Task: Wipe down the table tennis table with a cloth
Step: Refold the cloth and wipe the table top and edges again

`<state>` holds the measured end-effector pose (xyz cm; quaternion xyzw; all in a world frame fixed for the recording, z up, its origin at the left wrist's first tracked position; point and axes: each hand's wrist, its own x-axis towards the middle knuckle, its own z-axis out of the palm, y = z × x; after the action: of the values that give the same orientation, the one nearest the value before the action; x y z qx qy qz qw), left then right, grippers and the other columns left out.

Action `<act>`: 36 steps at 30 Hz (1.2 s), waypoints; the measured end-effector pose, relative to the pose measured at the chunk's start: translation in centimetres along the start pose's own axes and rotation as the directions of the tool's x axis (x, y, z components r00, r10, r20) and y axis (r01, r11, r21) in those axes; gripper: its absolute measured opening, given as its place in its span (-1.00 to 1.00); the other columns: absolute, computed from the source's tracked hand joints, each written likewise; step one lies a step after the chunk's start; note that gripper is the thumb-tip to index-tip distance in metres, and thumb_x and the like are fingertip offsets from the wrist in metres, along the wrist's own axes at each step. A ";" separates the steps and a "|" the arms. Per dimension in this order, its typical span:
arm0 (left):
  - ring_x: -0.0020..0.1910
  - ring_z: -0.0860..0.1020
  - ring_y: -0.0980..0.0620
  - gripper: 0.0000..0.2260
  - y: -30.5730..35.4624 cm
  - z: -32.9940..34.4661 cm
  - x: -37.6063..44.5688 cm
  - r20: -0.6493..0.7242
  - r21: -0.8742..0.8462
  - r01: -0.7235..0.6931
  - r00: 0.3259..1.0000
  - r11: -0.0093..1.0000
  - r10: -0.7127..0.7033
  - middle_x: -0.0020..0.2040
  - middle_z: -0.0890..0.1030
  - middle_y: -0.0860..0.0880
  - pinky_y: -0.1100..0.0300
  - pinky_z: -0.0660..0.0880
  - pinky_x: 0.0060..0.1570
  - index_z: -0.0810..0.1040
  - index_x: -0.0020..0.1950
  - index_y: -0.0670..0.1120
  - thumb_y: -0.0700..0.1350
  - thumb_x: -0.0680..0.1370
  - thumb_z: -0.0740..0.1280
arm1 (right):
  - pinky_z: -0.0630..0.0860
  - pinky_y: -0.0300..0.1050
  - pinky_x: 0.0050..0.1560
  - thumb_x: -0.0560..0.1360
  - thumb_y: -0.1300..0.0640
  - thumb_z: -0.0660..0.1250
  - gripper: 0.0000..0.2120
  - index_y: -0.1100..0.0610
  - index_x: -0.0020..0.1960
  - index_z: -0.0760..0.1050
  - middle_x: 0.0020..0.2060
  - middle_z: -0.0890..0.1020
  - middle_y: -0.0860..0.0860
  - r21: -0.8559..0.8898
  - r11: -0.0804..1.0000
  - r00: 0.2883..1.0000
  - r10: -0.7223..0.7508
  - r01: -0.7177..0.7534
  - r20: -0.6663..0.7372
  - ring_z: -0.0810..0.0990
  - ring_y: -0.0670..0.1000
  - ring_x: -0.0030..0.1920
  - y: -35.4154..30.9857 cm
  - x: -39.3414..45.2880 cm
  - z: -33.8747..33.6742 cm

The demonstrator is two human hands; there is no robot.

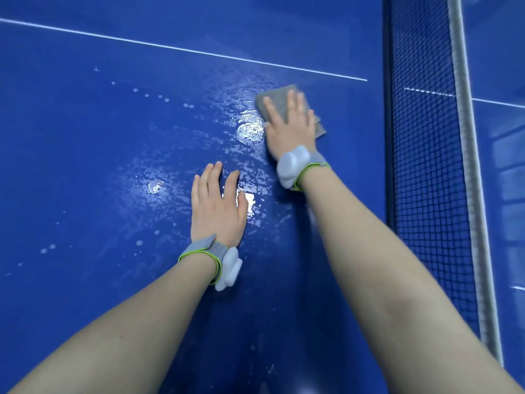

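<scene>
Writing: none legible on any surface.
Table point(71, 137): blue, glossy; wet streaks and droplets lay across the middle; white line point(181, 49) ran across the far part.
Left hand point(217, 206): flat on the wet surface, palm down, fingers spread, holding nothing; forearm extended, grey strap with white sensor point(227, 268) at the wrist.
Right hand point(289, 123): reached farther, palm pressed flat on the grey cloth point(279, 99), fingers splayed.
Cloth: on the table, near the net.
Net point(426, 166): dark mesh, white top band, at right.
</scene>
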<state>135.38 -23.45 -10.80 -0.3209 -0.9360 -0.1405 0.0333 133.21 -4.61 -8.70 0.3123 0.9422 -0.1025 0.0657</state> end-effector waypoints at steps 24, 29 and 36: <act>0.36 0.36 -0.17 -0.63 -4.7 -3.7 -5.4 0.220 -0.201 -0.079 0.968 0.976 0.124 0.35 0.42 -0.20 0.22 -0.02 0.39 0.40 0.33 -0.28 -0.16 0.59 0.06 | -0.18 0.03 0.48 0.65 -0.03 -0.02 -0.55 -0.16 0.53 0.03 0.54 -0.13 0.12 0.069 0.982 0.984 0.176 -0.174 -0.027 -0.18 0.09 0.54 3.0 -8.9 1.7; 0.48 0.16 -0.05 -0.64 -4.8 -4.5 -6.6 0.243 -0.228 -0.039 0.965 0.973 0.095 0.46 0.25 -0.11 0.24 -0.10 0.43 0.28 0.43 -0.23 -0.21 0.63 0.09 | -0.22 0.03 0.47 0.65 -0.05 -0.03 -0.53 -0.18 0.53 -0.03 0.54 -0.16 0.12 0.080 0.987 0.990 0.141 -0.141 0.003 -0.22 0.08 0.53 -0.6 -12.0 2.2; 0.50 0.08 0.01 -0.62 -5.3 -5.5 -8.5 0.275 -0.247 -0.017 0.957 0.969 0.087 0.50 0.18 -0.08 0.32 -0.19 0.41 0.21 0.46 -0.21 -0.23 0.63 0.09 | -0.23 0.02 0.45 0.66 -0.03 -0.02 -0.55 -0.17 0.53 0.01 0.54 -0.13 0.09 0.040 0.977 0.975 -0.210 0.207 0.071 -0.20 0.08 0.53 -3.2 -16.9 3.0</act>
<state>138.77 -34.04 -8.15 -0.3641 -0.8981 -0.2051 -0.1370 144.87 -17.55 -7.98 0.2086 0.9648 -0.1360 0.0849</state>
